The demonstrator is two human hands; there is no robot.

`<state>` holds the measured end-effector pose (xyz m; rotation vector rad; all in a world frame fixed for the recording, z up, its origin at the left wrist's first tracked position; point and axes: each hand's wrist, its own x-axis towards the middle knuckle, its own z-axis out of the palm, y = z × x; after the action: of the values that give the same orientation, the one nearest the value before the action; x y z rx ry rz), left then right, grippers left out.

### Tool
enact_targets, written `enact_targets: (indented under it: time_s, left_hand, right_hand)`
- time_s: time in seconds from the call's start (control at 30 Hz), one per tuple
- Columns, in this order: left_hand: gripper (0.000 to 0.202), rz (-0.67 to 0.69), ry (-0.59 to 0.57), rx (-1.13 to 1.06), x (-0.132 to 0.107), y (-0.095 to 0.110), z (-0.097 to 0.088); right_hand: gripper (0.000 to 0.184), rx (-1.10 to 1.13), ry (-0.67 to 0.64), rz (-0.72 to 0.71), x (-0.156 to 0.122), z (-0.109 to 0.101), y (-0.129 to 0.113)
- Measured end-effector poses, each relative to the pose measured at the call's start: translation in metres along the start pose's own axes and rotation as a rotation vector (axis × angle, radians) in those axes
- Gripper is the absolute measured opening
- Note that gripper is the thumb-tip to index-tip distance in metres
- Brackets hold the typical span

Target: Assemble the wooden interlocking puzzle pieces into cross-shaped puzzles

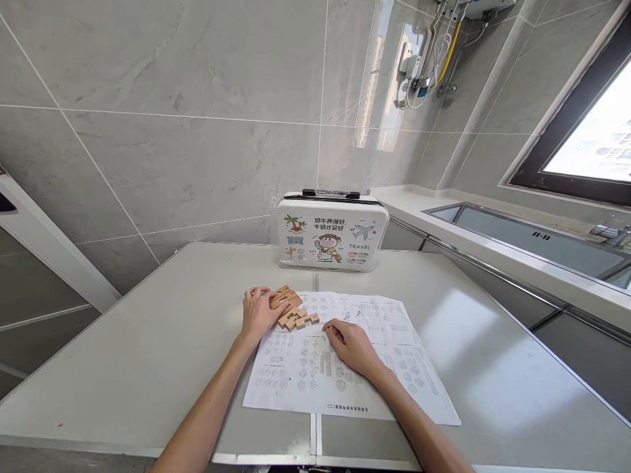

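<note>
Left hand (259, 314) is on the wooden pieces (292, 315) at the paper's (325, 394) far-left corner, probably steadying them, can't tell if gripping; right hand (352, 346) lies apart on the paper, loosely relaxed.

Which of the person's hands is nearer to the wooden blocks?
Left. The left hand is at the left side of the wooden blocks, touching them; the right hand is apart, to their right, over the paper.

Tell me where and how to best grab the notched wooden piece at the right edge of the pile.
Probably pinch the notched wooden piece by its right end, coming from the right: that end sticks out free over the sheet, while its left end crowds the other wooden pieces. The right hand is close on that side.
</note>
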<state>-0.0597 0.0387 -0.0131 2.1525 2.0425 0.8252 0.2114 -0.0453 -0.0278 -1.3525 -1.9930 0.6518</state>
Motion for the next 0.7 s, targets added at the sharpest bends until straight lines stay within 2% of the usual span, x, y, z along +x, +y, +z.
enact_targets:
  time_s: [0.3, 0.4, 0.5, 0.57, 0.7]
  left_hand:
    - [0.044, -0.028, -0.119, 0.107, 0.003, 0.003, -0.026]
    - [0.038, 0.001, -0.18, 0.176, 0.008, 0.009, -0.038]
    - [0.032, 0.062, -0.295, 0.321, 0.017, 0.018, -0.047]
    - [0.028, 0.105, -0.365, 0.397, 0.025, 0.025, -0.05]
    - [0.025, 0.133, -0.425, 0.424, 0.039, 0.032, -0.051]
  right_hand:
    - [0.032, 0.011, -0.006, 0.007, 0.001, 0.0, -0.001]
    - [0.031, 0.013, -0.008, 0.002, 0.002, 0.001, 0.001]
    - [0.031, 0.011, 0.0, 0.0, 0.003, 0.003, 0.003]
    - [0.031, 0.009, 0.005, 0.002, 0.003, 0.003, 0.003]
    - [0.031, 0.017, 0.007, 0.001, 0.002, 0.004, 0.002]
